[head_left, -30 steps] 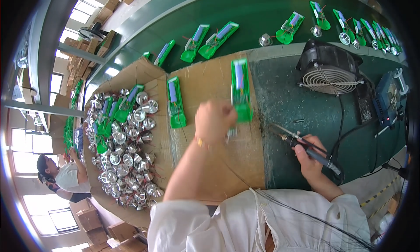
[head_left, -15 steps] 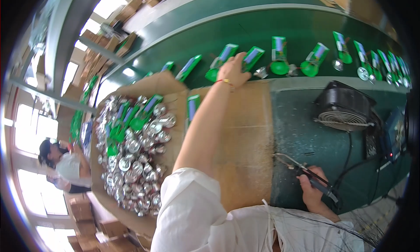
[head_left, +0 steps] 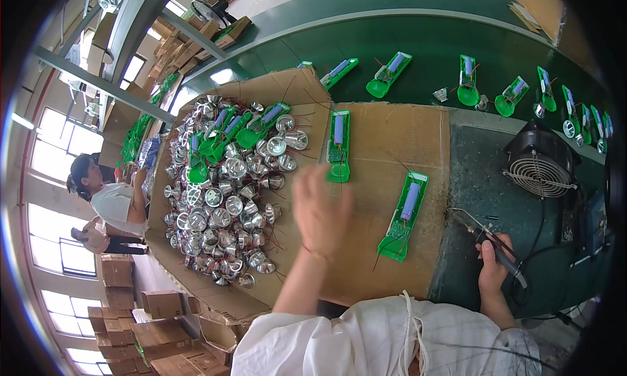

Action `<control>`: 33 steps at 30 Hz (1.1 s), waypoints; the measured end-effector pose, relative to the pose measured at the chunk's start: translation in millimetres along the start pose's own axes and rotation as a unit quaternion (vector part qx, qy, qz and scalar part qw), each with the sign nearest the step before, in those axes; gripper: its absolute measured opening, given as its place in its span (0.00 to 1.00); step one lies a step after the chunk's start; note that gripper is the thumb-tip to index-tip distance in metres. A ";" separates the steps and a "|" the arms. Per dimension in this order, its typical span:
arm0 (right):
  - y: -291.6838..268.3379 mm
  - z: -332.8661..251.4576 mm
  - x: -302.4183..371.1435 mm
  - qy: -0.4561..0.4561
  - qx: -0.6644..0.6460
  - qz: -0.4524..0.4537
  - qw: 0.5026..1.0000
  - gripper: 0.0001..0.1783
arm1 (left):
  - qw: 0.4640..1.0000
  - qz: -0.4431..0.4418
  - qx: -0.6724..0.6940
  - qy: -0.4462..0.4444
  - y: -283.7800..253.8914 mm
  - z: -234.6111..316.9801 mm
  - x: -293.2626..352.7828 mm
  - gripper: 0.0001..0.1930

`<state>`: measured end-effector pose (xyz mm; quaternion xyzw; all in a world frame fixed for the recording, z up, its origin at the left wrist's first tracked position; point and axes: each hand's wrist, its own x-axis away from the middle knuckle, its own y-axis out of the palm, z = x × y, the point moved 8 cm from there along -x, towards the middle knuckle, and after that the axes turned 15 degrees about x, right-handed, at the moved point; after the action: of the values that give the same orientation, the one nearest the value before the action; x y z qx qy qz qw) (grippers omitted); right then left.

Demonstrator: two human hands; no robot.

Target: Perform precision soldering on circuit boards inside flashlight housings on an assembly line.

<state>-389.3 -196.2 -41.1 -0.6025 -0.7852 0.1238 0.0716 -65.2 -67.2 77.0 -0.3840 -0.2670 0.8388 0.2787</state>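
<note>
My left hand point(head_left: 320, 209) hangs over the cardboard sheet point(head_left: 372, 141), smeared by motion, so its fingers cannot be read. Just beyond it lies a green plastic housing point(head_left: 339, 147) with a blue battery cell and a small circuit board. Another such green housing point(head_left: 403, 216) rests slanted on the sheet, closer to my right hand, with thin wires sticking out. My right hand point(head_left: 494, 262) is closed round the handle of a soldering iron point(head_left: 513, 268); its bent metal tip end points left, above the dark green bench.
A cardboard tray point(head_left: 297, 92) on the left holds many silver reflector cups point(head_left: 222, 216) and several green housings. More housings line the green conveyor belt point(head_left: 431, 46) at the back. A black fan point(head_left: 539, 160) stands on the right. Another person point(head_left: 117, 200) is at far left.
My left hand has come back from the belt toward me. A green housing now lies on the cardboard sheet before me. The whole view has shifted left. My right hand still holds the soldering iron.
</note>
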 end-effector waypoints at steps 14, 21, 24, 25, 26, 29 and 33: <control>11.7 -31.4 13.0 -0.048 -0.035 -0.026 0.998 0.08 | 0.952 0.081 0.253 -0.151 -46.7 -80.1 -3.7 0.03; 49.8 -78.5 28.1 -0.218 0.011 -0.127 0.968 0.08 | 0.937 -0.135 0.255 -0.197 28.5 -8.0 84.6 0.03; 57.3 -85.8 31.0 -0.225 0.026 -0.133 0.965 0.07 | 0.951 -0.132 0.224 -0.166 35.0 -3.2 85.0 0.03; 57.0 -84.1 31.4 -0.217 0.022 -0.125 0.968 0.07 | 0.950 -0.135 0.225 -0.166 36.5 -2.6 84.8 0.03; 57.4 -84.1 32.0 -0.215 0.024 -0.124 0.968 0.07 | 0.954 -0.138 0.222 -0.150 36.7 1.0 83.2 0.04; 60.8 -84.0 32.8 -0.216 0.034 -0.126 0.968 0.07 | 0.958 -0.139 0.216 -0.129 34.4 5.5 83.0 0.05; 60.1 -82.2 33.9 -0.211 0.035 -0.120 0.969 0.07 | 0.951 -0.165 0.221 -0.141 37.3 8.0 85.8 0.05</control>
<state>-321.0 -140.1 19.6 -0.4615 -0.8440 0.2667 -0.0604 -128.5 -37.5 14.3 -0.1407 -0.1709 0.8649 0.4505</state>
